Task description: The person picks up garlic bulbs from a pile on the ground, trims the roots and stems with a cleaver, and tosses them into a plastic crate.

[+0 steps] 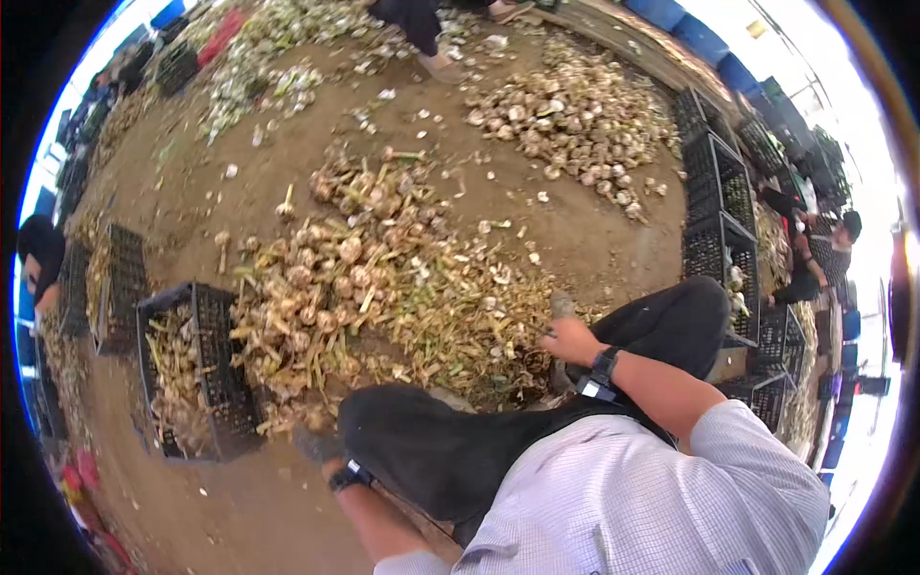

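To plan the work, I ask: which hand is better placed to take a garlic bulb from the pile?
Probably the left hand: it is near the whole garlic bulbs. The right hand is by the right leg, nearer loose stalks.

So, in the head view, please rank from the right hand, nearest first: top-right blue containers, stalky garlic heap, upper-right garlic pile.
1. Stalky heap: beside the right hand.
2. Upper-right pile: farther forward.
3. Blue containers: behind that pile.
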A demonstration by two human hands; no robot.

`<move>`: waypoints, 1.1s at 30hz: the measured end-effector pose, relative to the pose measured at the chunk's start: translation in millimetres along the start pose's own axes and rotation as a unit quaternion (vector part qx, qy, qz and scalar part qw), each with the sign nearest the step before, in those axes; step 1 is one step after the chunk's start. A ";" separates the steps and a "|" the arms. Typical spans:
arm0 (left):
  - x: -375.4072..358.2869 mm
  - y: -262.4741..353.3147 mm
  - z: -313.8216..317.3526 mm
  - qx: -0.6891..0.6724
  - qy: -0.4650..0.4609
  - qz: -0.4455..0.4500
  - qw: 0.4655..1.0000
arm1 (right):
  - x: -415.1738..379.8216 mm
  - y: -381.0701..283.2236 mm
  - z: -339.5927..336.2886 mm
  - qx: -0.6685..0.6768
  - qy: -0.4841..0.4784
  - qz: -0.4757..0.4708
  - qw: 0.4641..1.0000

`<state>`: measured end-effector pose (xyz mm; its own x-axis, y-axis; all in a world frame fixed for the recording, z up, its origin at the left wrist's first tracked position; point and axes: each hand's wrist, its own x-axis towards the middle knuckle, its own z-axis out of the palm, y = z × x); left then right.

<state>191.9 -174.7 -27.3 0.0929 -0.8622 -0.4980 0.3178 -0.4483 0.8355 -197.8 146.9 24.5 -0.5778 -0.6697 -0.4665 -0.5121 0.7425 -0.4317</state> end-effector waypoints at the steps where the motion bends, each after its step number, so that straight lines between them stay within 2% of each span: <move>1: -10.4 19.7 8.8 -0.032 -0.026 0.010 0.999 | -0.7 -4.3 -0.4 -0.001 0.014 -0.016 1.000; 2: -19.0 37.8 13.6 -0.055 -0.052 0.022 0.997 | -1.0 -8.3 -0.5 -0.002 0.027 -0.033 0.999; 5: 38.1 62.9 -19.7 -0.106 -0.196 0.061 0.973 | -1.2 -23.5 -9.9 0.012 0.034 -0.041 0.999; 7: -18.3 98.2 33.2 -0.106 -0.234 0.091 0.962 | 1.9 -23.8 -12.6 0.029 0.037 -0.058 0.997; 10: -147.0 138.5 123.4 0.006 -0.263 0.102 0.959 | -10.5 -43.3 -37.9 0.096 0.080 -0.096 0.988; 11: -177.6 137.0 144.1 0.049 -0.282 0.080 0.955 | -20.1 -55.9 -48.7 0.196 0.092 -0.110 0.970; 12: -196.8 128.2 160.4 0.066 -0.339 0.025 0.938 | -29.5 -68.5 -61.0 0.209 0.084 -0.113 0.968; 13: -200.9 116.1 169.7 0.086 -0.430 -0.086 0.895 | -37.8 -78.3 -74.7 0.221 0.077 -0.116 0.965; 14: -208.9 89.4 181.0 0.070 -0.476 -0.061 0.875 | -42.6 -81.1 -81.2 0.231 0.072 -0.116 0.963; 15: -224.0 81.9 189.1 0.116 -0.493 -0.090 0.858 | -39.5 -73.4 -76.2 0.221 0.110 -0.188 0.951; 18: -215.0 25.1 187.9 0.195 -0.545 -0.091 0.810 | -63.9 -89.4 -98.3 0.196 0.088 -0.207 0.954; 20: -214.6 9.9 187.6 0.190 -0.594 -0.095 0.776 | -67.3 -83.4 -90.6 0.209 0.107 -0.237 0.943; 22: -203.9 -4.6 183.0 0.237 -0.654 0.052 0.717 | -69.4 -86.5 -86.9 0.214 0.115 -0.261 0.934; 24: -184.4 -17.7 176.7 0.315 -0.676 0.341 0.572 | -73.2 -91.9 -88.6 0.211 0.086 -0.252 0.941; 25: -180.5 -25.3 174.1 0.310 -0.691 0.268 0.596 | -74.2 -94.3 -88.1 0.198 0.087 -0.254 0.943; 28: -187.5 -20.6 173.0 0.328 -0.680 0.177 0.632 | -70.4 -93.9 -82.1 0.144 0.119 -0.300 0.935; 29: -185.2 -13.2 175.5 0.332 -0.688 0.298 0.573 | -67.1 -91.6 -79.2 0.123 0.135 -0.322 0.929; 31: -169.6 -10.1 166.3 0.312 -0.687 0.373 0.539 | -40.2 -64.4 -66.4 -0.060 0.038 -0.200 0.977; 32: -161.3 -8.6 162.9 0.301 -0.685 0.412 0.520 | -29.5 -48.5 -59.3 -0.151 -0.010 -0.135 0.979; 33: -156.5 -7.1 165.2 0.310 -0.667 0.442 0.513 | -28.4 -33.5 -52.0 -0.146 0.011 -0.126 0.981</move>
<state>19.1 -75.6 83.1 -0.9184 -0.0024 0.3956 0.3074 0.6250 0.7175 -197.3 141.6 92.3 -0.4212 -0.8342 -0.3560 -0.7988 0.5271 -0.2900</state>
